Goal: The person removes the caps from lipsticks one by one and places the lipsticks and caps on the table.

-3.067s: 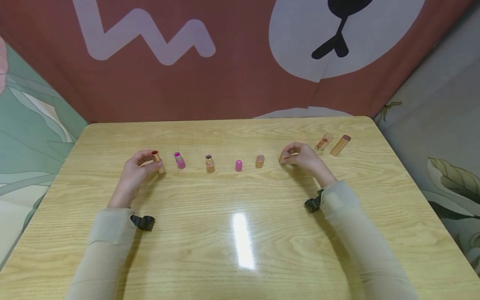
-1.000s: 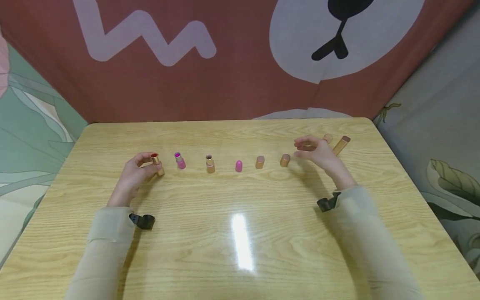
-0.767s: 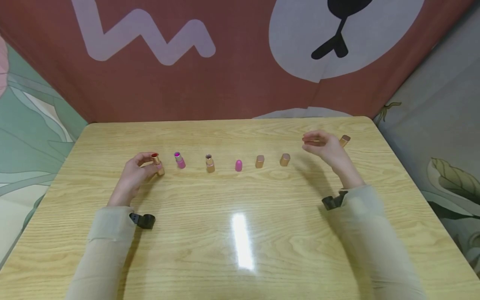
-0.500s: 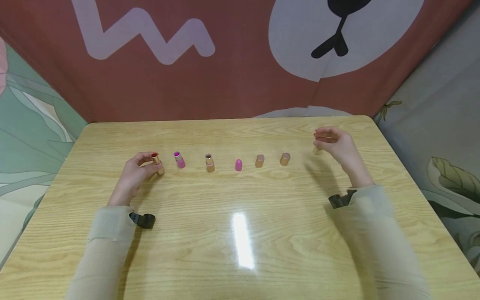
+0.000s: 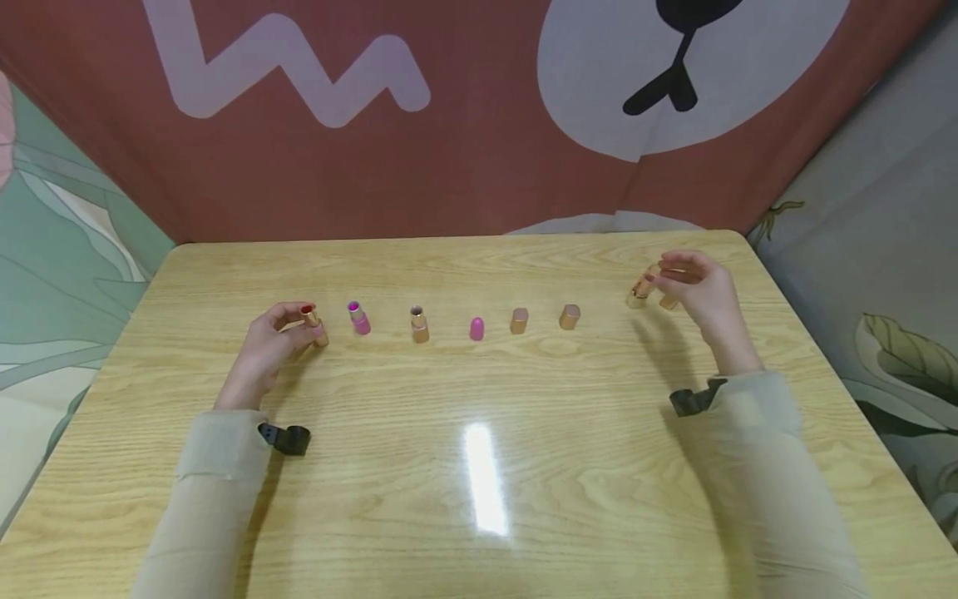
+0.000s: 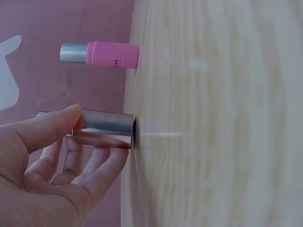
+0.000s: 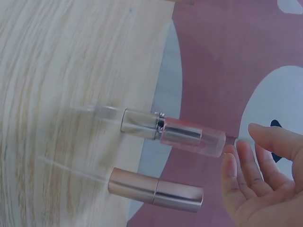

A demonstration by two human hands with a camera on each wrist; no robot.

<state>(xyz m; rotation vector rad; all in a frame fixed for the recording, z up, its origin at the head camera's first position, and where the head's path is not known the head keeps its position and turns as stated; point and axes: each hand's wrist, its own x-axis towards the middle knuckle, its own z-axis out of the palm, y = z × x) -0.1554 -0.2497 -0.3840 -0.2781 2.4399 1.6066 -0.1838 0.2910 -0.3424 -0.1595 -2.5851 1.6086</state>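
Note:
My left hand (image 5: 273,343) pinches an uncapped rose-gold lipstick (image 6: 106,128), which stands upright on the table at the left end of a row. Beside it are a pink lipstick (image 5: 361,323) with a silver collar and a gold lipstick (image 5: 420,329), both uncapped. A pink cap (image 5: 476,330) and two gold caps, one (image 5: 519,321) left of the other (image 5: 570,317), stand further right. My right hand (image 5: 702,293) hovers with loosely bent fingers by the top of a clear-capped lipstick (image 7: 189,136), apart from it. Next to that stands a capped rose-gold lipstick (image 7: 155,190), partly hidden by the hand in the head view.
The wooden table (image 5: 374,466) carries the row across its far half. Behind it hangs a reddish cloth (image 5: 479,183) with a printed animal face. Patterned cloth (image 5: 883,249) borders the right side. A light reflection lies on the tabletop.
My right hand has let go of the rightmost gold cap, which stays standing, and has moved right, past the clear-capped lipstick. My left hand keeps its hold, nearly still.

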